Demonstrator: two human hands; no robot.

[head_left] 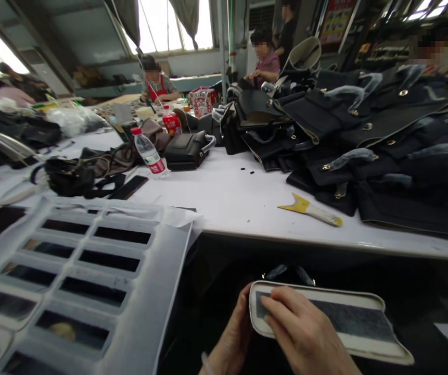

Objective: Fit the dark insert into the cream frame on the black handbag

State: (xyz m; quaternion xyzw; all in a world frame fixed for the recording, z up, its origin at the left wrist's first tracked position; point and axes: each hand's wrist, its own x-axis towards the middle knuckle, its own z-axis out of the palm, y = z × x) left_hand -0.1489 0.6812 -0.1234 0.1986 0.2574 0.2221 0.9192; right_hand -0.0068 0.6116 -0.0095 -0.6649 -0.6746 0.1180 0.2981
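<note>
Cream-edged flat panel (336, 320) with a dark strip down its middle sits low, below the counter's (227, 198) near edge, held in both hands. Left hand (233, 338) has its fingers wrapped round the panel's left end, right hand (305, 338) lies on top with fingers pressing flat. Up on the counter, a yellow-tipped scraper (311, 209) lies beside stacked black bags (383, 140).

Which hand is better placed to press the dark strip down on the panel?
Probably the right hand: its fingers already lie on the dark strip. The left hand grips the panel at its end, steadying it.
</note>
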